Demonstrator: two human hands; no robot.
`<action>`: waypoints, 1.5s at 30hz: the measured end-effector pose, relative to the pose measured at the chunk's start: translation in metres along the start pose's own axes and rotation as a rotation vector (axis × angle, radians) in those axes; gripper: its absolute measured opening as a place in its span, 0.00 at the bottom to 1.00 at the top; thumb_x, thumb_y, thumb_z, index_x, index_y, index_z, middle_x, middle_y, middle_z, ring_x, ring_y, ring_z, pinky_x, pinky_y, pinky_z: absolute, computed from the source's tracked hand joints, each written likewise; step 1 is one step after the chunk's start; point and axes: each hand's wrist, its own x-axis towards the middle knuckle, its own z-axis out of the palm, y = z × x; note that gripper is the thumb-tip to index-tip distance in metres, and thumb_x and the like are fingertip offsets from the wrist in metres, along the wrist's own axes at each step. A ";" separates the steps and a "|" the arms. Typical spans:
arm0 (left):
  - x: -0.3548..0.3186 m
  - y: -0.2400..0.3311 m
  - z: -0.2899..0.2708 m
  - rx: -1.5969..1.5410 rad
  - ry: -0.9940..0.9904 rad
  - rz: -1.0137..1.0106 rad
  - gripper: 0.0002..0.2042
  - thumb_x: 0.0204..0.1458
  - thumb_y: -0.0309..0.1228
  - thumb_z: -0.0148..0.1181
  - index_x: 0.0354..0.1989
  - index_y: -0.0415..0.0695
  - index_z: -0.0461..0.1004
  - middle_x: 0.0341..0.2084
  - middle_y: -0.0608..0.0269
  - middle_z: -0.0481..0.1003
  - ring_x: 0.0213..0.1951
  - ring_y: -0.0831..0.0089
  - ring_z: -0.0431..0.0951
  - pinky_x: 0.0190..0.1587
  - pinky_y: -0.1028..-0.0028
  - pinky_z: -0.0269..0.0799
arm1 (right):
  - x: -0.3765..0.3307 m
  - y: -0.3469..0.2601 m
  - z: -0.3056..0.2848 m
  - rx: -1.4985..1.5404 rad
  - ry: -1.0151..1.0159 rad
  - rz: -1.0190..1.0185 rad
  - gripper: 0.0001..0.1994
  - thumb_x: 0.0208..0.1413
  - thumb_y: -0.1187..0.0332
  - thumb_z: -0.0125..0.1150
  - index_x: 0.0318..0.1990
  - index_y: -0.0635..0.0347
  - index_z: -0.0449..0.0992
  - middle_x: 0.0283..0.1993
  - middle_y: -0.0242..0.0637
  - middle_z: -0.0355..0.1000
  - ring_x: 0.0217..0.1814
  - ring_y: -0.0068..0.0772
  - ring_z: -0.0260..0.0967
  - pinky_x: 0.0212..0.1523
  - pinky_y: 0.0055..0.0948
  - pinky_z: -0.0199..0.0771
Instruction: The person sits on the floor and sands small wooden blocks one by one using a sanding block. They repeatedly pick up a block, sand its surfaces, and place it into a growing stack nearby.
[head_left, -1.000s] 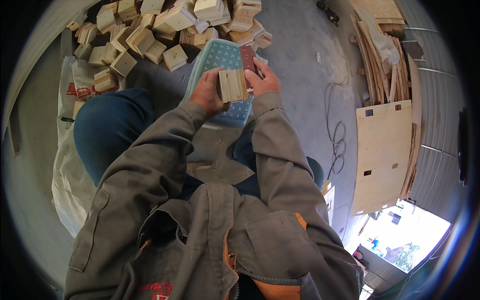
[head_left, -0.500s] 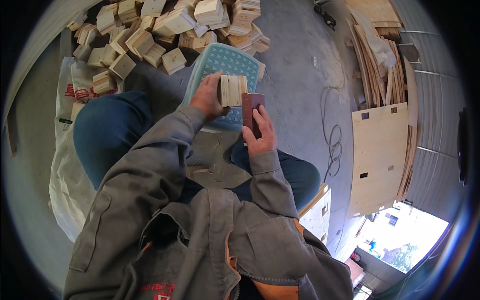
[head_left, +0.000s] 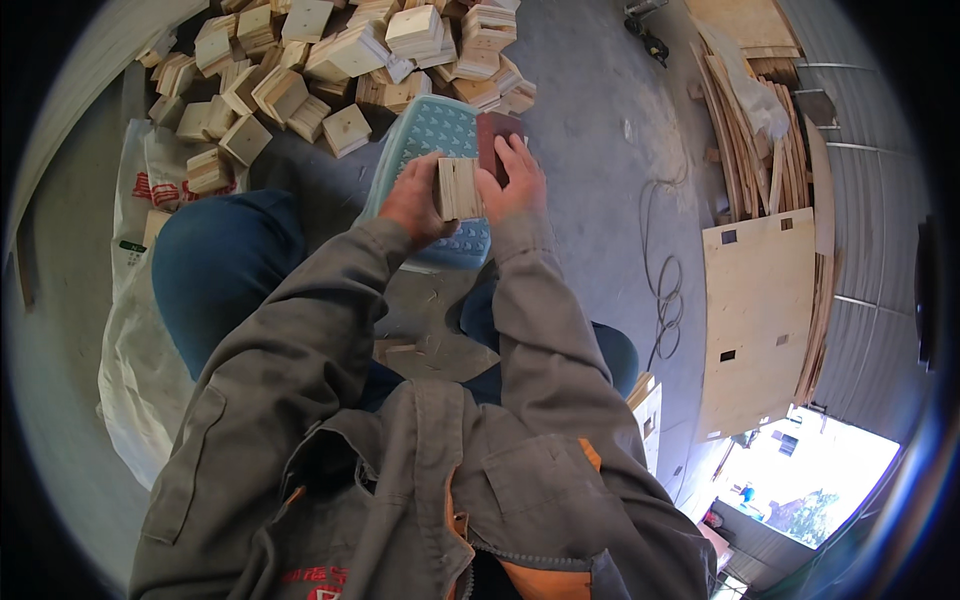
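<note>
My left hand (head_left: 413, 203) grips a small stack of square plywood pieces (head_left: 459, 189) from its left side, the layered edges facing up. In my right hand (head_left: 516, 180) is a reddish-brown sanding block (head_left: 491, 137), fingers lying over its right part and thumb toward the wood. The block stands against the far right corner of the plywood; whether the two touch is hard to make out. Both hands are above a light blue plastic stool (head_left: 417, 131) with a raised pattern on its top, between my knees.
A heap of square plywood blocks (head_left: 345, 52) lies on the floor beyond the stool. White plastic sacking (head_left: 135, 330) is by my left knee. To the right a thin cable (head_left: 668, 290) loops over the floor, and plywood sheets (head_left: 760, 320) lean at the metal wall.
My right hand has slid the sanding block away from me along the plywood's right side and slightly left. My left hand keeps its hold on the plywood, almost unmoved.
</note>
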 end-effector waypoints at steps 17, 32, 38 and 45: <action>-0.002 -0.005 0.001 -0.041 0.022 0.013 0.48 0.37 0.32 0.79 0.71 0.39 0.60 0.62 0.42 0.69 0.65 0.44 0.70 0.69 0.56 0.69 | -0.075 -0.030 -0.029 -0.105 -0.027 -0.076 0.29 0.50 0.68 0.74 0.64 0.50 0.80 0.75 0.42 0.68 0.67 0.55 0.67 0.69 0.50 0.69; 0.001 -0.001 -0.001 -0.041 0.011 -0.008 0.48 0.38 0.32 0.79 0.71 0.40 0.60 0.62 0.41 0.69 0.65 0.43 0.71 0.69 0.56 0.69 | -0.069 -0.029 -0.022 -0.133 -0.027 -0.074 0.30 0.51 0.65 0.75 0.64 0.50 0.80 0.76 0.42 0.67 0.65 0.57 0.67 0.68 0.51 0.70; 0.000 0.003 0.001 -0.060 0.014 -0.009 0.46 0.41 0.33 0.79 0.71 0.41 0.60 0.62 0.40 0.69 0.65 0.43 0.71 0.68 0.56 0.70 | -0.133 -0.040 -0.044 -0.137 -0.047 -0.126 0.31 0.48 0.68 0.76 0.64 0.50 0.80 0.76 0.43 0.66 0.66 0.59 0.66 0.67 0.53 0.70; -0.002 0.000 0.000 -0.073 0.018 -0.028 0.48 0.39 0.33 0.80 0.72 0.41 0.59 0.63 0.41 0.68 0.66 0.44 0.70 0.70 0.57 0.69 | -0.058 -0.035 -0.009 -0.128 0.008 -0.102 0.27 0.51 0.66 0.74 0.62 0.50 0.82 0.74 0.39 0.69 0.64 0.56 0.68 0.67 0.50 0.71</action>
